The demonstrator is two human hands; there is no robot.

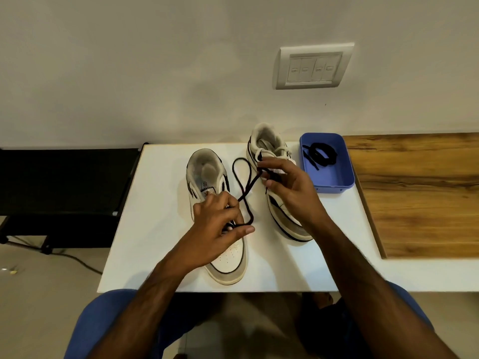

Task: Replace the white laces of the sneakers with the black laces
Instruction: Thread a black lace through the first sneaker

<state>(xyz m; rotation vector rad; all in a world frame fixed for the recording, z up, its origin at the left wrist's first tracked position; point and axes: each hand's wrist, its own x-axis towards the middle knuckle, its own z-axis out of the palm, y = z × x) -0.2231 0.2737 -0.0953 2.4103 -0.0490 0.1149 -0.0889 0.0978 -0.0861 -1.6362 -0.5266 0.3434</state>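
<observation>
Left hand: the left hand (217, 226) sits on the vamp of the near-left sneaker (220, 218), fingers curled and pinching one end of the black lace (245, 187) down at the eyelets.
Right hand: the right hand (287, 187) hovers over the far-right sneaker (280, 203), thumb and fingers pinching the other end of the same lace.
Lace run: it loops up and away between the two shoes, crosses itself once, then drops back to the left hand. Slack, not taut.
Key relation: the free end lies right of and farther than the shoe being laced; the eyelet row runs near-to-far under the left hand, so the left hand is the nearer one to the next hole.
Judgement: the right hand's end likely has to travel left and nearer to reach the eyelets.
Spare lace: a second black lace (320, 152) is coiled in the blue tray (337, 180), far right on the white table (155, 255).
White laces: some seem to remain on the far-right shoe; partly hidden.
</observation>
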